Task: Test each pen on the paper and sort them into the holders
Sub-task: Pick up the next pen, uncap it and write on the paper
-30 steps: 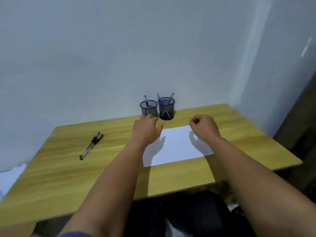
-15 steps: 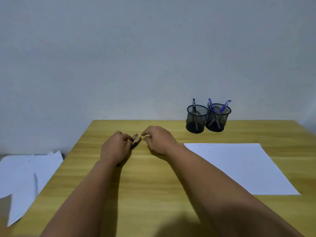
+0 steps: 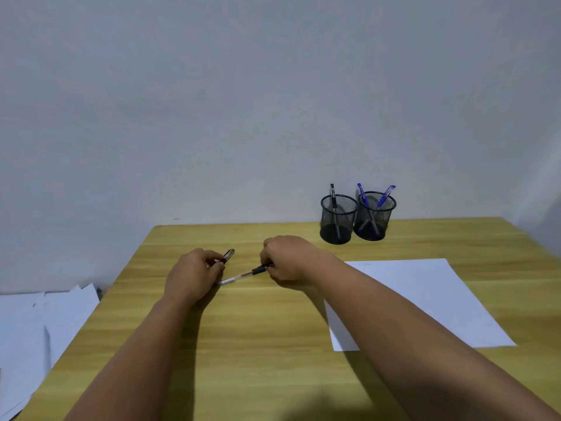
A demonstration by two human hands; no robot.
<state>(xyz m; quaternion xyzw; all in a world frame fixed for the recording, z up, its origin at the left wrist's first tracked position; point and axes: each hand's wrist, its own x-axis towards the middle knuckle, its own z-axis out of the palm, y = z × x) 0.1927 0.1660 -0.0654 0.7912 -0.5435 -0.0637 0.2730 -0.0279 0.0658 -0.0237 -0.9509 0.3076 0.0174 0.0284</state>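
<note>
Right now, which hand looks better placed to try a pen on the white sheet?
Probably the right hand: it pinches the clear pen at its black grip and is nearer the paper. The left hand holds a dark pen, farther away.

Both hands (image 3: pixel 239 268) grip 2 pens (image 3: pixel 243 274).

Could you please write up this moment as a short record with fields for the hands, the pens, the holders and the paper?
left hand: grips a black-capped pen
right hand: pinches a clear-barrelled pen with black grip
left black mesh holder: one black pen
right black mesh holder: two blue pens
white paper sheet: flat on the wooden table, right of the hands
</note>
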